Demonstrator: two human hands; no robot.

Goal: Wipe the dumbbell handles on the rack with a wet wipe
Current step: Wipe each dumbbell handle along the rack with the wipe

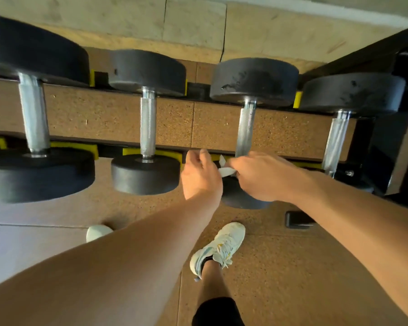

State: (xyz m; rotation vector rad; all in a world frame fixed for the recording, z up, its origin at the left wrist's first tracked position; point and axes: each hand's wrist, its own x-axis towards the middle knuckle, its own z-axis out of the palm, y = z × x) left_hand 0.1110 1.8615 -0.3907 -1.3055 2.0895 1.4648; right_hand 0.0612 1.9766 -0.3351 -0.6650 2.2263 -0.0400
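From the head camera, a person is standing over a dumbbell rack (372,147), both hands meeting above the near weight of the third dumbbell (245,198). The left hand (199,176) and the right hand (260,176) are both pinching a small white wet wipe (225,171), fingers curled on it, apparently folding or stretching it. The third handle (245,128) is lying just beyond the fingertips, its long axis running away from the person toward the wall. The right hand is sitting nearer to it, almost touching its near end. Three more chrome handles are waiting alongside, parallel.
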